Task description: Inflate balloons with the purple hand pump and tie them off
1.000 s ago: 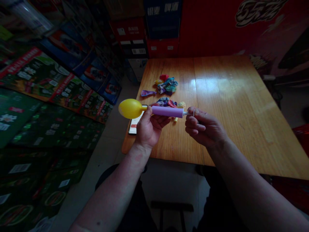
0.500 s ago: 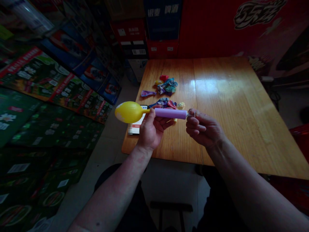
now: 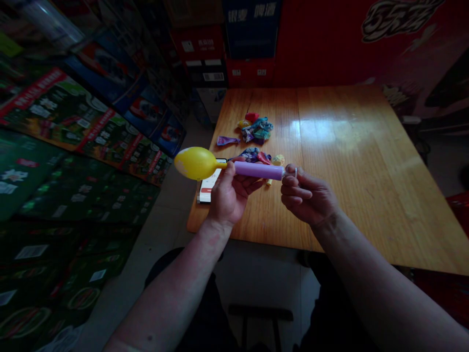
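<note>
A purple balloon pump (image 3: 258, 170) lies level across the view, above the wooden table (image 3: 340, 186). On its left end sits a yellow balloon (image 3: 197, 163), partly inflated, with a pale patch at its far tip. My left hand (image 3: 231, 193) is closed round the pump's left end, its thumb at the balloon's neck. At the other end, the fingers of my right hand (image 3: 308, 195) grip the pump's white handle (image 3: 296, 172), which is pushed in close to the barrel. Behind my left hand a phone (image 3: 209, 188) with a lit screen is partly covered.
Several limp balloons (image 3: 256, 131) lie in a pile on the table, a purple one (image 3: 227, 141) beside them, and more (image 3: 252, 155) behind the pump. Stacked green cartons (image 3: 84, 195) stand at left. A dark stool (image 3: 260, 313) is below.
The yellow balloon has tilted slightly upward at its free end. Both hands keep their hold on the pump, and the handle stays close to the barrel. The view has shifted slightly.
</note>
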The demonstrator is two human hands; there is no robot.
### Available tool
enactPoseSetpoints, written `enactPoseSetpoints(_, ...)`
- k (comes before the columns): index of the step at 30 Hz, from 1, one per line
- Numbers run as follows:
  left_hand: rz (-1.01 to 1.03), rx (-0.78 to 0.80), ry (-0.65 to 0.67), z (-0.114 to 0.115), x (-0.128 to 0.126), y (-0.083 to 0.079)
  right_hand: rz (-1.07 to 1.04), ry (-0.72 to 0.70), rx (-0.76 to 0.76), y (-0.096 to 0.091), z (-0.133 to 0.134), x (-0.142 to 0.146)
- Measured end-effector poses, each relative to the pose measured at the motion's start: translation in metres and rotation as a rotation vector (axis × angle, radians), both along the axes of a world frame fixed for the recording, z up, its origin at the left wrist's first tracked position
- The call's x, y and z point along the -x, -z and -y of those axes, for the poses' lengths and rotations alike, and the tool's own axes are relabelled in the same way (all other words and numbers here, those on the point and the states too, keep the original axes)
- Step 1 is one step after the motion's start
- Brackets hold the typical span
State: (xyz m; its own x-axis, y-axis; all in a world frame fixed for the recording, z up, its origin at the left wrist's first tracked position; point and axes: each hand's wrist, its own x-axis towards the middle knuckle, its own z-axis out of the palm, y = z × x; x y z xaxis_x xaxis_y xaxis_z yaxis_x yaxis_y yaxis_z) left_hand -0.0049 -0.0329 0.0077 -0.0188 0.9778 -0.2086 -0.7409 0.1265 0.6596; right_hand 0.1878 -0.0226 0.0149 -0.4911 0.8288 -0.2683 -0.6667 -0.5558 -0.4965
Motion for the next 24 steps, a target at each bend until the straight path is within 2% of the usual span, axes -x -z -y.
enactPoseSetpoints(9,-0.031,0.027,-0.067,-0.009,0.015,-0.003,0.081,0.034,-0.057,-0.013,-0.003,-0.011)
enactPoseSetpoints(17,-0.059,-0.017,0.014,0.003,0.002,0.001,0.011,-0.019,-0.131,0.001,0.004,-0.003)
enactPoseSetpoints(24,-0.006,0.012,-0.005,0.001,-0.003,0.0,0.023,0.01,-0.125,-0.003,0.002,-0.003)
